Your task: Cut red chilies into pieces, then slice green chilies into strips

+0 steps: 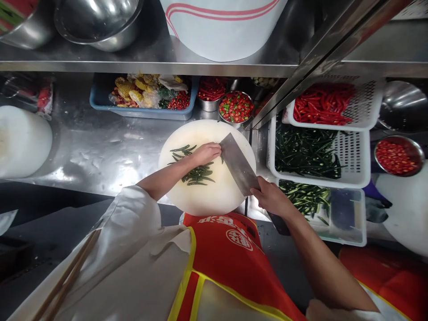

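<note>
My right hand (272,198) is wrapped round the handle of a cleaver (239,165), whose broad blade lies over the right half of a round white cutting board (217,196). With fingers curled, my left hand (207,153) presses down on the board against the blade's far left corner. A tip of green chili pokes out beside its fingers; the rest is hidden beneath the hand. Whole slender green chilies (199,175) lie in a loose pile on the board, below and left of my left hand, partly covered by my forearm.
Right of the board stand white baskets of red chilies (323,104) and dark green chilies (302,151), plus a clear tub (347,218) with split green ones. Behind are a blue tub (140,111) and a bowl of chopped chilies (236,107). A steel shelf (147,67) overhangs; a co-worker's red apron (388,281) shows lower right.
</note>
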